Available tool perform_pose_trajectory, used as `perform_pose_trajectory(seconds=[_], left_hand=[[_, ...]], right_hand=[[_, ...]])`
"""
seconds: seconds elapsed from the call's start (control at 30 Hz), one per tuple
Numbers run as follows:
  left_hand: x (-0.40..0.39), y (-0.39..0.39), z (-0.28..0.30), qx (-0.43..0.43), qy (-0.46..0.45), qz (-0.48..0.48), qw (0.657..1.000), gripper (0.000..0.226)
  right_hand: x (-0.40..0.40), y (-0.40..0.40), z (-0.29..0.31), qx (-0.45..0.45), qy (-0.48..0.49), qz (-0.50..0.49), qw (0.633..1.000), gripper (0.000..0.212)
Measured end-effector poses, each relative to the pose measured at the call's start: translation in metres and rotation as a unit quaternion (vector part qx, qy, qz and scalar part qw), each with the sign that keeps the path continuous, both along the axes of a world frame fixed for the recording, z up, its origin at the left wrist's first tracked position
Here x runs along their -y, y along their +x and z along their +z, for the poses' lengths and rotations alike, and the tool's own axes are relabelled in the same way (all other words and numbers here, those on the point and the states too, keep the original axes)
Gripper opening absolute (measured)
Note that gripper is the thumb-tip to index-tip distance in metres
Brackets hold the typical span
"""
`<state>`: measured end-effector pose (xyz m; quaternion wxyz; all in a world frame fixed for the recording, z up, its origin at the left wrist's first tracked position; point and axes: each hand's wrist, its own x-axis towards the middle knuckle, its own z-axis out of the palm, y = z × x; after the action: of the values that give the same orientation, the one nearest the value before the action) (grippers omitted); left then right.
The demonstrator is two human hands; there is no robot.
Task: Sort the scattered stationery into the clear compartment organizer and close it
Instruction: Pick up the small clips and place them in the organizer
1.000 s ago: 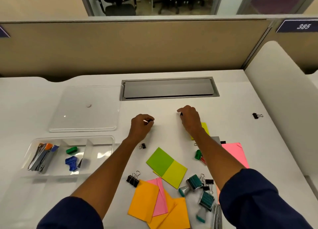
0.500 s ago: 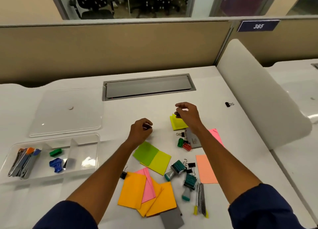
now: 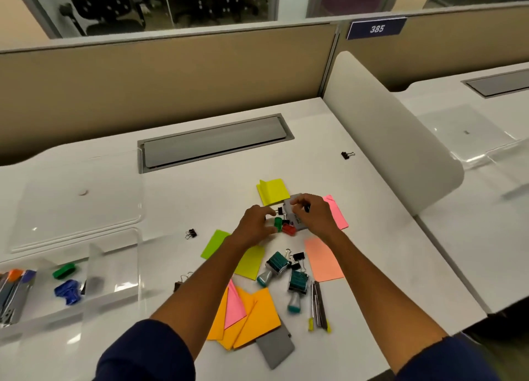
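Reaching together over a small pile, the left hand (image 3: 255, 228) curls beside a green clip (image 3: 278, 224); the right hand (image 3: 310, 214) seemingly pinches something small and dark. Crowded fingers could knock clips off the desk (image 3: 200, 186).

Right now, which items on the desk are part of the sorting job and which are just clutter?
Job:
- clear organizer
- its lid
- green clip and red clip by the left hand
- grey box under the right hand
- teal stamps
- sticky notes
- stray binder clip

Not the job:
- grey cable hatch
- desk sign 385
- white divider
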<state>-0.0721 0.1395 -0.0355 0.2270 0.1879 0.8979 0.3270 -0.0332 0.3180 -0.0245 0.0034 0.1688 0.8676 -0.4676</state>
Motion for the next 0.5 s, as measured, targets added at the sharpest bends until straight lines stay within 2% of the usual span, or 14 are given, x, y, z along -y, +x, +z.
perform_pose_trajectory(seconds=[0.07, 0.13, 0.2, 0.33, 0.5], left_hand=[[-0.007, 0.0, -0.004, -0.027, -0.044, -0.041, 0.998, 0.057], [-0.012, 0.0, -0.006, -0.05, -0.074, -0.052, 0.995, 0.064], [-0.017, 0.002, -0.007, -0.076, -0.089, -0.055, 0.992, 0.06], [-0.022, 0.006, -0.008, -0.139, -0.088, -0.048, 0.985, 0.037], [-0.014, 0.012, -0.009, -0.118, -0.024, -0.004, 0.993, 0.042]], right_hand=[[-0.002, 0.01, -0.005, 0.017, 0.042, 0.044, 0.998, 0.016], [-0.002, 0.018, -0.009, 0.035, 0.063, 0.067, 0.995, 0.017], [0.0, 0.024, -0.011, 0.036, 0.096, 0.084, 0.991, 0.021], [0.005, 0.031, -0.012, 0.029, 0.151, 0.12, 0.981, 0.036], [0.013, 0.03, -0.016, 0.054, 0.232, 0.143, 0.961, 0.043]])
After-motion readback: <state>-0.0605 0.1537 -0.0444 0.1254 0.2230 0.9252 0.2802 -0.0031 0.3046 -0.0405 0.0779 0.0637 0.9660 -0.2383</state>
